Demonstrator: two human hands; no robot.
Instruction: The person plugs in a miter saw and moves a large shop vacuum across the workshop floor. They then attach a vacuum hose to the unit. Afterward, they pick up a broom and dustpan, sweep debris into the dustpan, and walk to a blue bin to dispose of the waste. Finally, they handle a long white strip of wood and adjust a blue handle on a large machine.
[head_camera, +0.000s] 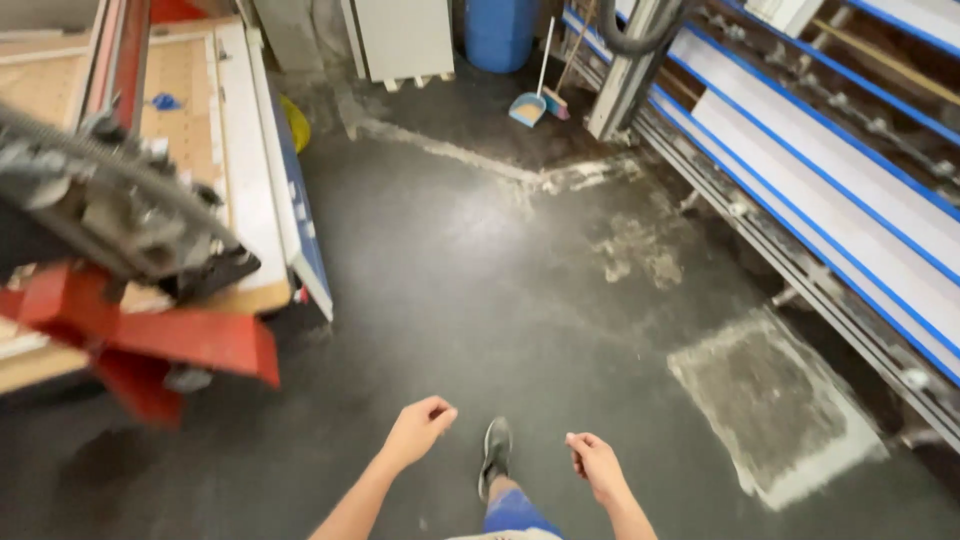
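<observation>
Hands held free over the workshop floor, nothing in either.

Left hand (418, 430) and right hand (594, 465) hang near the lower edge of the view, either side of a dark shoe (494, 455); both have their fingers curled loosely together, clamped on nothing. The nearest thing to the left hand is the red machine arm (150, 345) jutting from the panel bench (235, 190) at the left edge; it looks like heavy, stiff steel, best taken by its flat bar, its long axis running left to right and slightly downward. White blue-edged boards (830, 190) lie racked along the right, pointing towards the far wall. A blue dustpan (527, 108) leans beyond.
</observation>
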